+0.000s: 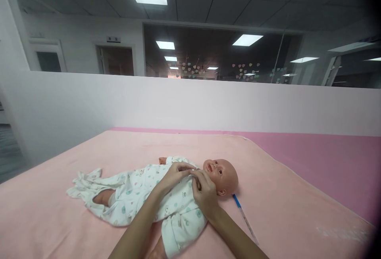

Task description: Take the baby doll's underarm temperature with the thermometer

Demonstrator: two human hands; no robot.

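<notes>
A baby doll [222, 173] lies on its back on a pale pink blanket [268, 211], head to the right. It wears a white romper [139, 193] with small green and pink prints. My left hand [176, 173] pinches the romper's cloth at the doll's upper chest, fingers bent and closed on it. My right hand [204, 193] grips the same collar area just below the doll's chin, fingers curled. Both forearms reach in from the bottom edge. One bare leg of the doll shows through the loose lower part of the romper.
A thin thermometer [244, 217] with a blue end lies on the blanket right of the doll's head. The blanket covers a darker pink surface [327, 156] that runs to a white partition wall [190, 100]. Beyond it are glass office walls.
</notes>
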